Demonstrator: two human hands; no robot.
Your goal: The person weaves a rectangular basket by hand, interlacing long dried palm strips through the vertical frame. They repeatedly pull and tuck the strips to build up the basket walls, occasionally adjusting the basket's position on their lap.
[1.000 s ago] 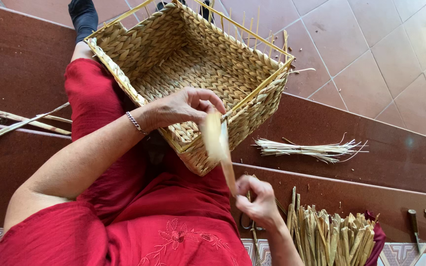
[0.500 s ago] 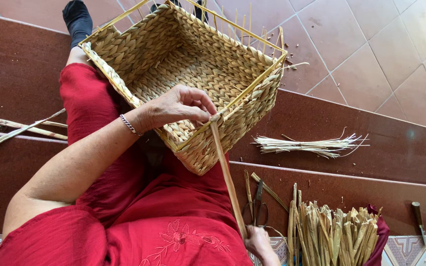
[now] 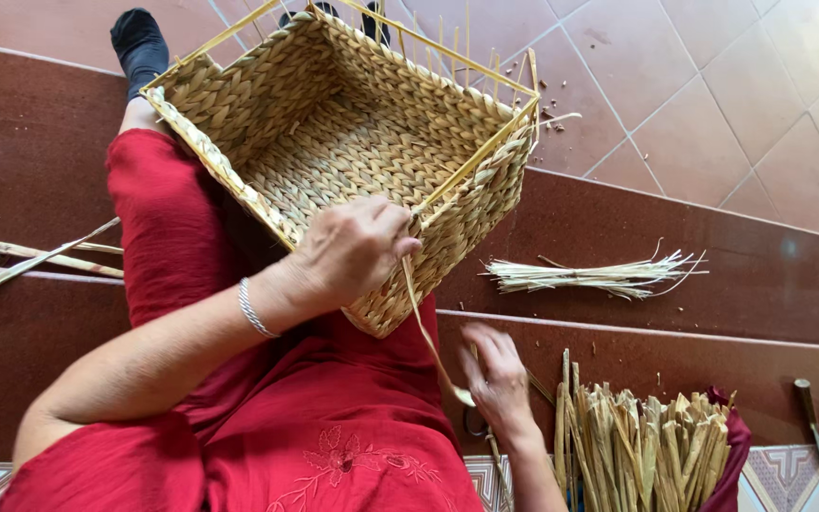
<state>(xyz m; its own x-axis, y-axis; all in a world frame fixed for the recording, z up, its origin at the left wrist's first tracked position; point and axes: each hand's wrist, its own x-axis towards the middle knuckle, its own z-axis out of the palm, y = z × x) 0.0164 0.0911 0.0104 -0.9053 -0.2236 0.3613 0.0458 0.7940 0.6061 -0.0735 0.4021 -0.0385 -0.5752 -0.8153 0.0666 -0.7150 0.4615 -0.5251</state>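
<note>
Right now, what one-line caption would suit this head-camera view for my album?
Left hand grips the woven basket rim while the right hand pulls a straw strand beside bundled reeds.

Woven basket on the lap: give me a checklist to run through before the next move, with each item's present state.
1. Basket steadied on the lap: ok, the left hand grips its near rim.
2. Loose strand held at both ends: ok, it runs from the left hand at the rim down to the right hand.
3. Strand unbroken: ok, it hangs in one slack curve.
4. Spare material to hand: ok, a bundle of stalks stands beside the right hand.
5. Strand threaded through the weave: cannot tell, the left hand's fingers hide that spot.
</note>
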